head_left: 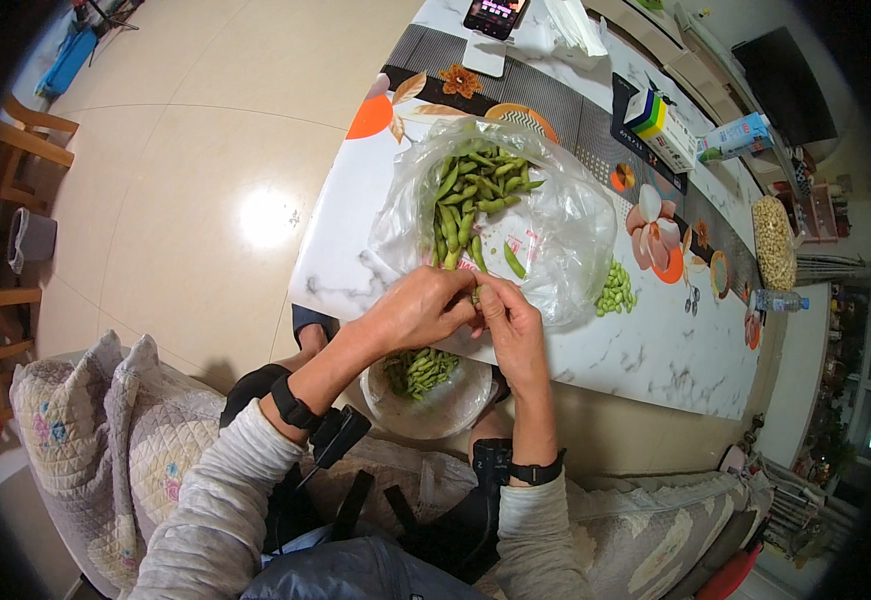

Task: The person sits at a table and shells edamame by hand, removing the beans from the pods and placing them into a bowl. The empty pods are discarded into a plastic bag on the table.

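Note:
My left hand (426,300) and my right hand (512,319) meet at the table's near edge. Pinched between their fingertips is a green soybean pod (476,295), mostly hidden by the fingers. Just beyond them a clear plastic bag (566,217) lies spread open on the table, with a heap of edamame pods (473,187) inside. One loose pod (514,260) rests apart from the heap, near my right hand. Shelled green soybeans (617,289) form a small pile right of the bag. Below my hands, a lined bin (446,409) holds green pods or husks (420,373).
The marble-patterned table (630,367) carries a phone (494,16) on a white stand, tissues (576,28), a carton box (660,129), a blue drink carton (735,139), a bag of pale pieces (773,244) and a water bottle (779,301). A quilted sofa (157,442) lies behind.

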{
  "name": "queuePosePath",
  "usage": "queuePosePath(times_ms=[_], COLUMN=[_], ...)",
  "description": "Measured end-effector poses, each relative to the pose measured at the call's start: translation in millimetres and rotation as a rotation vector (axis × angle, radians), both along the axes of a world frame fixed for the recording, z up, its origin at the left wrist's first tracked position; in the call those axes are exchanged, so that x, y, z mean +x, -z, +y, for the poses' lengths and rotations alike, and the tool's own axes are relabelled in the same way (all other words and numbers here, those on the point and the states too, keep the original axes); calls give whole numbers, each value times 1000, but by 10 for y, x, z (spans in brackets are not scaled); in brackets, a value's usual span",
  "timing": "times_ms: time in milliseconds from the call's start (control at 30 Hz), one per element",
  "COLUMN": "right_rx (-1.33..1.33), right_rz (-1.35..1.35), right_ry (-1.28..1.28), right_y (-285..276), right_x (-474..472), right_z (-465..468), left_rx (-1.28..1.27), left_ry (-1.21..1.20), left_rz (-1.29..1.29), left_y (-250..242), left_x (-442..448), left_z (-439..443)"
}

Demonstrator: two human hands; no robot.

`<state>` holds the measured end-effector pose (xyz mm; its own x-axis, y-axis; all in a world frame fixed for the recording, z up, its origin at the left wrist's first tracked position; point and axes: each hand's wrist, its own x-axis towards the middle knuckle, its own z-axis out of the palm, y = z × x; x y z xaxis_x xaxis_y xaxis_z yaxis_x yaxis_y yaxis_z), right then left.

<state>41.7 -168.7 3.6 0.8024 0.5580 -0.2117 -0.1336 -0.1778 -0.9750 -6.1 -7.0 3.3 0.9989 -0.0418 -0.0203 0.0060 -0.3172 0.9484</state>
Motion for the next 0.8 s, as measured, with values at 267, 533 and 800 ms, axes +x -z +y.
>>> queuePosePath(times_ms=[267,533,800], right_rx=[-2,70,-45], right_rz=[38,120,73], right_ry=[37,40,34], right_y=[-74,-84,-78], right_x=[-6,-3,-22], right_z=[19,8,28], left_rx=[-36,-45,-56], left_ry=[-2,-36,-85], left_rz=[39,54,84], left_y=[-46,-16,17], left_x=[2,6,4], left_z=[15,2,-21])
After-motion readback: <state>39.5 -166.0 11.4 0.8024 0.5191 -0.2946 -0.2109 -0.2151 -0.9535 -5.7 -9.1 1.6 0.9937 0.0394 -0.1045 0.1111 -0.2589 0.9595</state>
